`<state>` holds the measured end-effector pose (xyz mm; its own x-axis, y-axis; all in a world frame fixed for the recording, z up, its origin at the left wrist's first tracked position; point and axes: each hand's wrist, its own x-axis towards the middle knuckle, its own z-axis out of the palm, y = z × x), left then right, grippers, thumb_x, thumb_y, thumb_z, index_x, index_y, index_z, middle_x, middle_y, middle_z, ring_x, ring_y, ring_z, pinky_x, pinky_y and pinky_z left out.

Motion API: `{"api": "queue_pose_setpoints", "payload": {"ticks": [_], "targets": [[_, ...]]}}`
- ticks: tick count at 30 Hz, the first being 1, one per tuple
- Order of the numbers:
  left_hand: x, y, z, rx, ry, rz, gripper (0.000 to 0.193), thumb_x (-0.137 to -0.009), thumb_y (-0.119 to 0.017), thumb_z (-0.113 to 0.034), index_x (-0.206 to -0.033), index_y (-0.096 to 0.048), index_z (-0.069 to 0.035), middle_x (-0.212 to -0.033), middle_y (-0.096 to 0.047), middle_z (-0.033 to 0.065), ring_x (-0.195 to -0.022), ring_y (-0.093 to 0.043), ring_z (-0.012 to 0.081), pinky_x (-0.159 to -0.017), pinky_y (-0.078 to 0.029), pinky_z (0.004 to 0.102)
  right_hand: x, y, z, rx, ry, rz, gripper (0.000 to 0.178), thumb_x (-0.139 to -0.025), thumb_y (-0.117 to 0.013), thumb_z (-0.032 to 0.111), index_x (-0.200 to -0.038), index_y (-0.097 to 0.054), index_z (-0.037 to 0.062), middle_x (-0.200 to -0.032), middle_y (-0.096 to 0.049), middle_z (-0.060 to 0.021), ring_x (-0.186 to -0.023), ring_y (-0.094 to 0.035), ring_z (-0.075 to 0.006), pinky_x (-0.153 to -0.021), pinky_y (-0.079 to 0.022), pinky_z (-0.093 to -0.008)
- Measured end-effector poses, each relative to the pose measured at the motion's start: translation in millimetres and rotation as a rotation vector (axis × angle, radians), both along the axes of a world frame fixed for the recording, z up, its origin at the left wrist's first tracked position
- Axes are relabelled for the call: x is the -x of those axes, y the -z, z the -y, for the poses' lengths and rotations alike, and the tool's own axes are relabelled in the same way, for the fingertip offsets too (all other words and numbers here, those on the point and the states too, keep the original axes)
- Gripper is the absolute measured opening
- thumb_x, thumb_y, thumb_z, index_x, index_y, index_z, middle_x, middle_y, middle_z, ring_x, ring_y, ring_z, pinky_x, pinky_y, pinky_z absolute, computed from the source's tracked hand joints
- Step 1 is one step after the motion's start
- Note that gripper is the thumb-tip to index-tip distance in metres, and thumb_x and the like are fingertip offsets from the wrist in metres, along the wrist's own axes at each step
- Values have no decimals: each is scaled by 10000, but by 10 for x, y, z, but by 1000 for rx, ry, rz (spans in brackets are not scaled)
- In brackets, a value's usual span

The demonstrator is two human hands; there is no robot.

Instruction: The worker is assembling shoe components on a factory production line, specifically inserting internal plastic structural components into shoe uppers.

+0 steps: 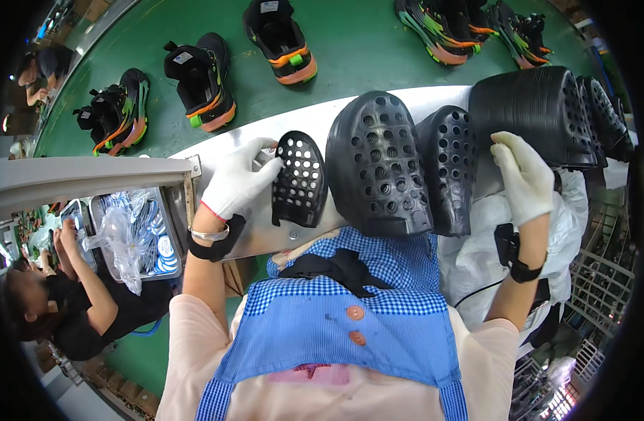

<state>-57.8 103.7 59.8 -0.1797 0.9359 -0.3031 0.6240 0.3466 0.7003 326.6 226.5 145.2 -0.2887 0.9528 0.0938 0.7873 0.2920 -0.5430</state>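
My left hand, in a white glove, pinches the left edge of a single thin black shoe insert, rounded at the top and full of round holes. To the right of it, a thick nested stack of black shoe inserts stands on the pale metal ledge. A narrower stack of inserts leans against its right side. My right hand, also gloved, hovers beside that narrower stack. Its fingers are bent together with nothing visible in them.
Black shoes with orange and green soles stand along the green table. More nested inserts lie at the right. A tray of blue-and-white pieces sits left, near a co-worker. White sacking bulges below my right hand.
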Motion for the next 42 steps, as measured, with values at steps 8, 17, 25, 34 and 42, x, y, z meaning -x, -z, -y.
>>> {"api": "queue_pose_setpoints", "payload": {"ticks": [8, 17, 25, 34, 42], "targets": [[-77, 182, 95, -112, -107, 125, 330, -884, -614, -159, -1185, -634, -27, -868, -670, 81, -743, -619, 128, -714, -511, 286, 32, 523, 119, 115, 235, -25, 201, -944, -581, 180, -1085, -675, 72, -986, -691, -113, -906, -681, -204, -831, -497, -276], [-182, 366, 255, -100, -248, 118, 226, -902, -590, -122, -1090, -611, 2, -829, -660, 128, -783, -630, 215, -742, -495, 331, 162, 351, 290, 27, 280, -334, 187, -928, -605, 83, -1083, -690, 23, -986, -711, -77, -914, -674, -127, -837, -503, -251], [-401, -688, -98, 187, -138, 1816, 411, -983, -469, -289, -1182, -564, 59, -1055, -617, 160, -859, -636, 178, -632, -527, 228, 402, -468, 356, 109, -135, -651, 443, -920, -607, 122, -1309, -519, -70, -1209, -627, -159, -1082, -623, -218, -970, -473, -338], [-1152, -1160, -186, 150, -64, 1852, 404, -1042, -412, -250, -1350, -456, 9, -1145, -597, 235, -984, -655, 276, -766, -604, 357, 924, -716, 21, 673, -421, -879, 478, -794, -577, -75, -1268, -530, -45, -1186, -623, -119, -1026, -625, -152, -919, -504, -267], [-726, -896, -80, 24, -237, 758, 210, -975, -473, -106, -1106, -603, -7, -841, -630, 32, -663, -597, 78, -562, -487, 200, 640, -808, -399, 715, -329, -828, 316, -879, -519, 69, -1161, -608, -41, -956, -679, -63, -887, -635, -102, -823, -508, -255]]}}
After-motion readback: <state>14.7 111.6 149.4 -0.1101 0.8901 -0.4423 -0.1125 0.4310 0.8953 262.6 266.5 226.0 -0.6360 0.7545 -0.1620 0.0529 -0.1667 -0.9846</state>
